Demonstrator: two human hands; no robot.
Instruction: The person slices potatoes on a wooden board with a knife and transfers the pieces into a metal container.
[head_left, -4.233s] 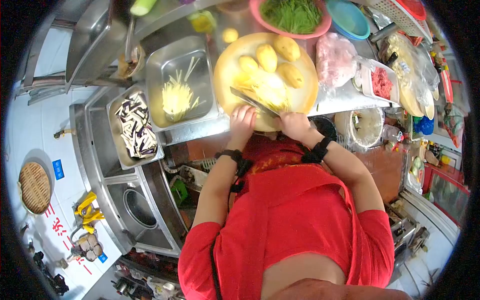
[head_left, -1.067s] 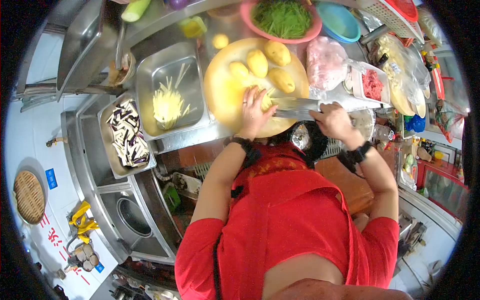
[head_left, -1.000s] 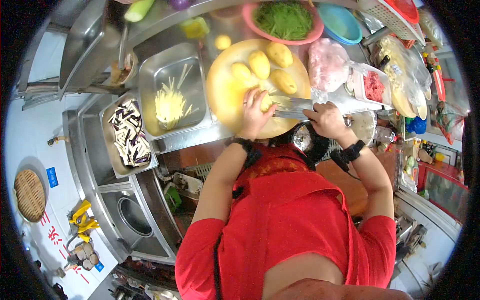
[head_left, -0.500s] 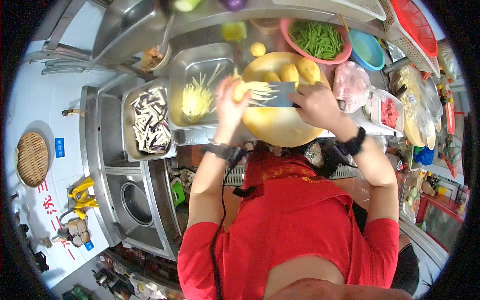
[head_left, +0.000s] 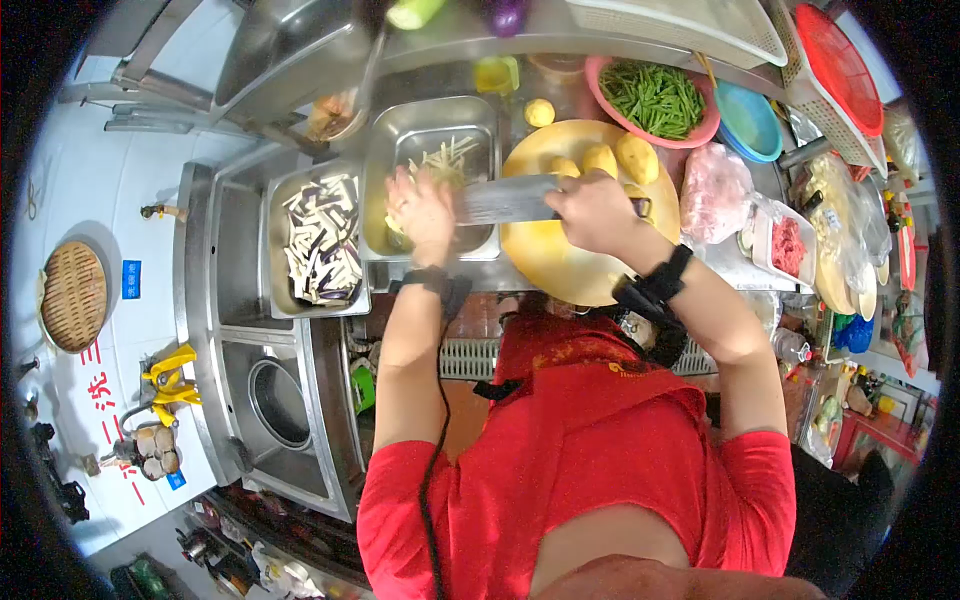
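Note:
My right hand grips the handle of a cleaver, whose broad blade points left past the edge of the round cutting board. Over a steel tray is my left hand, its fingers spread and slightly blurred beside the blade tip. Pale potato strips lie in that tray, partly hidden by the hand. Peeled potatoes rest at the far side of the board, and another potato sits on the counter behind it.
On the left stands a tray of eggplant strips, with a sink nearer me. Green beans fill a pink bowl at the back, next to a blue bowl. Bagged meat and a ground meat container are on the right.
My left hand has moved left from the board to over the tray. The cleaver has followed leftward and now reaches over the tray's right edge. The view has shifted slightly.

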